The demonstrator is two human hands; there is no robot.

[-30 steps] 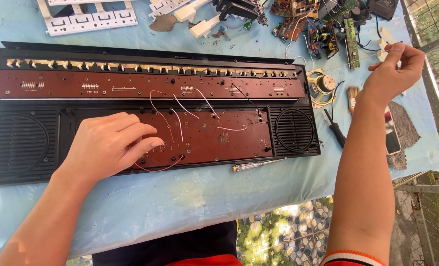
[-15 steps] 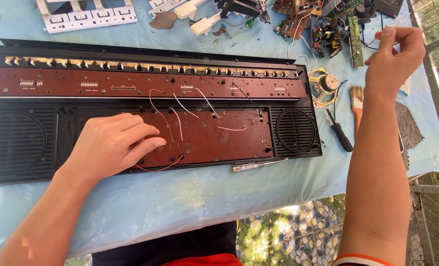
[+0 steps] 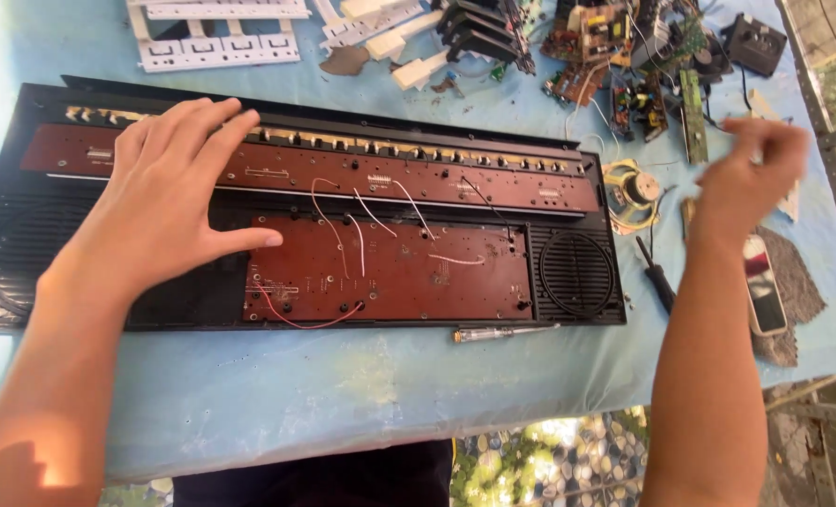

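A long black electronic casing [image 3: 568, 310] lies across the light blue table cover, with two brown circuit boards [image 3: 408, 272] and loose white and red wires inside. My left hand [image 3: 169, 192] rests flat and spread on the left part of the boards, holding nothing. My right hand [image 3: 751, 174] hovers blurred above the table's right side, fingers loosely curled; whether it holds anything cannot be seen. Below it lie a small speaker [image 3: 632, 192], a black-handled screwdriver [image 3: 657, 282] and a phone [image 3: 765, 291].
White plastic frames [image 3: 221, 38] and white bars lie at the back. A heap of circuit parts [image 3: 638, 66] sits back right with a black adapter [image 3: 756, 42]. A clear-handled screwdriver [image 3: 502, 331] lies by the casing's front edge. The table's edge runs along the right.
My left hand slid up and left from the lower board to the upper board and spread flat. My right hand moved down from the far right corner and is in quick motion.
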